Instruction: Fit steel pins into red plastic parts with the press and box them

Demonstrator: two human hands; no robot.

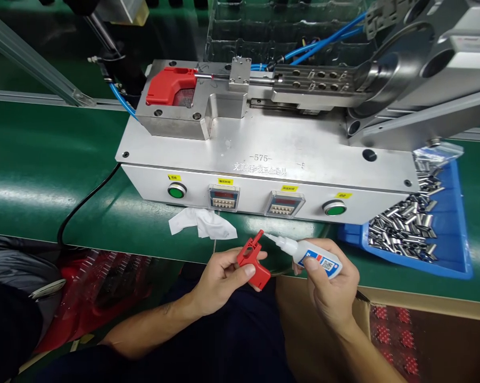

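Between the thumb and fingers of my left hand is a red plastic lighter body, its narrow stem pointing up. My right hand is wrapped round a white glue bottle with a blue and red label. The bottle's thin nozzle points left, and its tip is right by the top of the red stem; whether they touch I cannot tell. Beyond my hands, a similar red plastic body lies in the metal fixture of a bench press, lined up with a thin rod.
The press base carries green buttons and two counters on its front. A crumpled white cloth lies before it. At right stands a blue bin of metal tubes. Below is a cardboard box with red parts. A person's sleeve shows at left.
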